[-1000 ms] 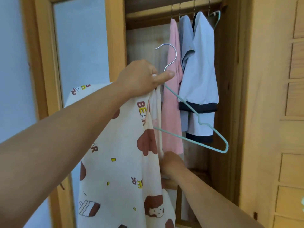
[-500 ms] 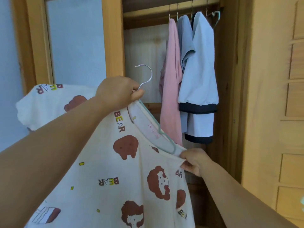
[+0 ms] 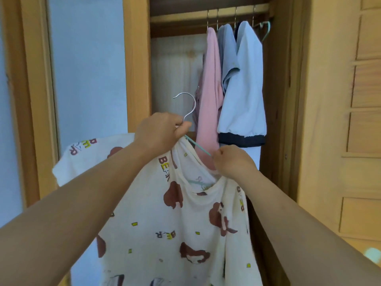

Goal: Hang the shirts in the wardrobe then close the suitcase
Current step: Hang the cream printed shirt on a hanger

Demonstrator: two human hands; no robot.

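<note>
My left hand (image 3: 162,131) grips the neck of a wire hanger (image 3: 186,112), fingers curled tight below its silver hook. My right hand (image 3: 232,162) pinches the collar of the cream bear-print shirt (image 3: 165,223) draped over that hanger, held before the open wardrobe (image 3: 138,58), where pink (image 3: 209,96), grey (image 3: 226,50) and pale blue shirts (image 3: 245,89) hang from the rail (image 3: 185,17).

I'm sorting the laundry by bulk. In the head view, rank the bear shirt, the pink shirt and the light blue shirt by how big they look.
1. Bear shirt, though it is nearest the camera, so that inflates it.
2. Light blue shirt.
3. Pink shirt, hanging edge-on, so its real size is unsure.
</note>
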